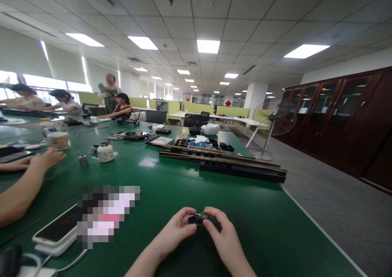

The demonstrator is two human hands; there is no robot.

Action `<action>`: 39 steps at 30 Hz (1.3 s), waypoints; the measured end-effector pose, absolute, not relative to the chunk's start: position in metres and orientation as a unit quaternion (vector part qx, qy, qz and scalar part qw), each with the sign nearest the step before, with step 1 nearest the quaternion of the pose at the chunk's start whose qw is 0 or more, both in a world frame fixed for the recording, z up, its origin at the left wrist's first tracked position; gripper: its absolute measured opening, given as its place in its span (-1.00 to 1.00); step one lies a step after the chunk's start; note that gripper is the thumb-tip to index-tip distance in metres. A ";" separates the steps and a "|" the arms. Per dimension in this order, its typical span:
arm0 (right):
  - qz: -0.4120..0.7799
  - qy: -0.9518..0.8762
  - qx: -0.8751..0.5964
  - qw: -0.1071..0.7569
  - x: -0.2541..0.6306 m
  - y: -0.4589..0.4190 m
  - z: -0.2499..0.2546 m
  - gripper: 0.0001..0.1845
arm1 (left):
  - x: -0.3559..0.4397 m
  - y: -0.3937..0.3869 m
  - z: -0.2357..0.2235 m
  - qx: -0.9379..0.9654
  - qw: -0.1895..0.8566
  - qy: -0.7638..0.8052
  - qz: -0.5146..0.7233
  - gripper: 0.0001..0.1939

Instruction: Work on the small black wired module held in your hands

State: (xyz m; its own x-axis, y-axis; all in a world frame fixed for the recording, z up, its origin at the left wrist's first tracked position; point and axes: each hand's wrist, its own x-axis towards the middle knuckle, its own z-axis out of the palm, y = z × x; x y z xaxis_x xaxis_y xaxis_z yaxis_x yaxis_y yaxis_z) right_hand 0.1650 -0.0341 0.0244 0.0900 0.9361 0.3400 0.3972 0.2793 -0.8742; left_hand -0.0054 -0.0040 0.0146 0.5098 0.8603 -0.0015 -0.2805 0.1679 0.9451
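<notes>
A small black part with a shiny metallic bit (198,219) sits between my two hands, just above the green tabletop near its front. My left hand (176,230) grips its left end between thumb and fingers. On the other end, my right hand (220,228) pinches it with thumb and forefinger. The fingers cover much of the part, and its exact kind is too small to make out.
Long black rails with thin brass-coloured rods (241,170) lie across the green table (171,179). A phone (56,224) rests on a white stand at left, near a co-worker's arm (27,187). Beyond are a white jar (105,152), tools (131,136) and a standing fan (272,126).
</notes>
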 end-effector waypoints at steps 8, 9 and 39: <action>0.281 -0.571 -0.528 0.562 0.170 -0.034 0.026 -0.64 | -0.006 -0.006 0.017 0.499 0.710 0.291 0.403 -0.52; 0.280 -0.566 -0.527 0.569 0.171 -0.034 0.026 -0.63 | -0.006 -0.006 0.017 0.499 0.709 0.292 0.405 -0.52; 0.192 -0.523 -0.578 0.596 0.191 -0.034 0.030 -0.57 | -0.009 0.000 0.011 0.506 0.713 0.269 0.404 -0.48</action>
State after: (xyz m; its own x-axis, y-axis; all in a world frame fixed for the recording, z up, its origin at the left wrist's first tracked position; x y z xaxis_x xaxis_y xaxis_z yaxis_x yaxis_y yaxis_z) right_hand 0.1912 -0.0340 0.0301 0.3799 0.8337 0.4008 0.3749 0.2573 -0.8906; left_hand -0.0092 0.0004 0.0106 0.5287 0.8484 0.0265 -0.3047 0.1606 0.9388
